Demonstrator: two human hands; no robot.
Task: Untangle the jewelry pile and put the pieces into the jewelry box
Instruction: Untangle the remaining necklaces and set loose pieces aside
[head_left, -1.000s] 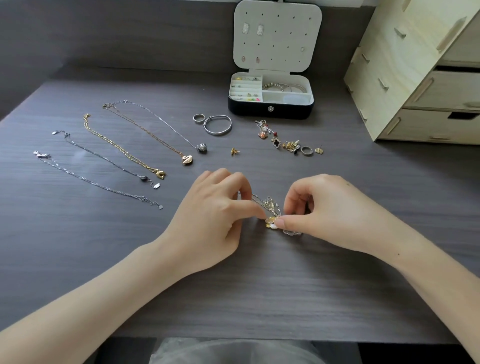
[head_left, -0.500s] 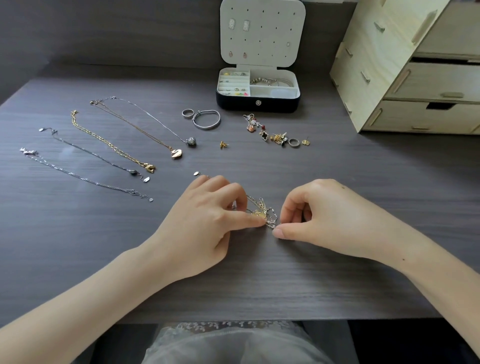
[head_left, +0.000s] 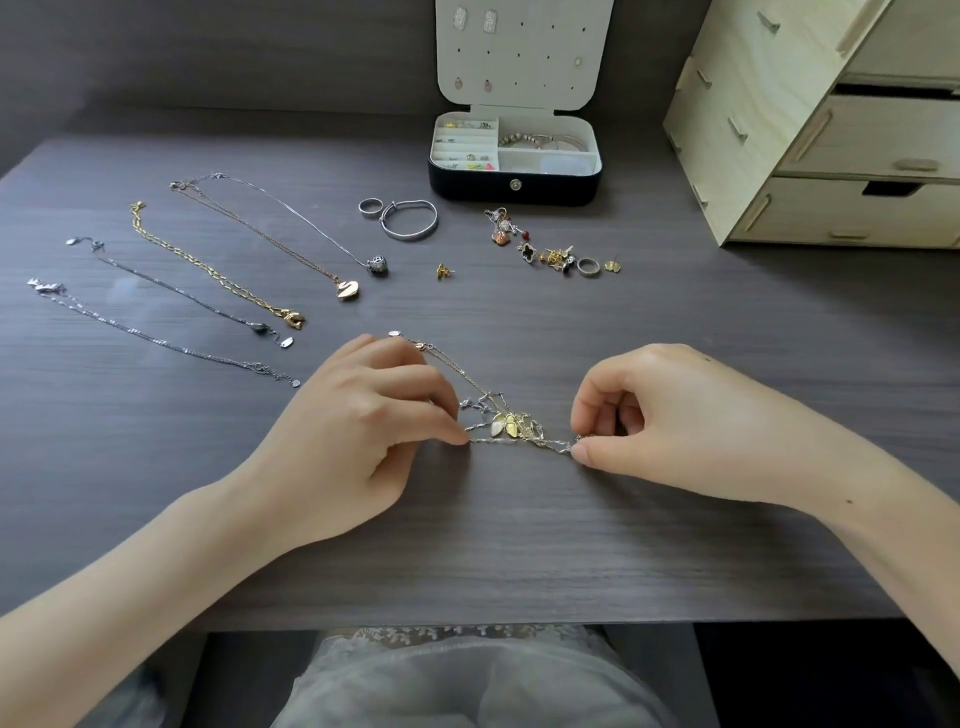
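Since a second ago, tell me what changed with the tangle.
The left hand and right hand drew apart, stretching a silver chain between them and spreading the tangle; its thin gold chain now trails out past the left hand. Both kept their pinch grip. The straightened necklaces, loose pieces and open jewelry box lie as before.

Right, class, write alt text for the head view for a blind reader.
The left hand and right hand pinch a tangled chain clump, stretched between them over a dark desk. Straightened necklaces lie left; an open jewelry box stands behind.
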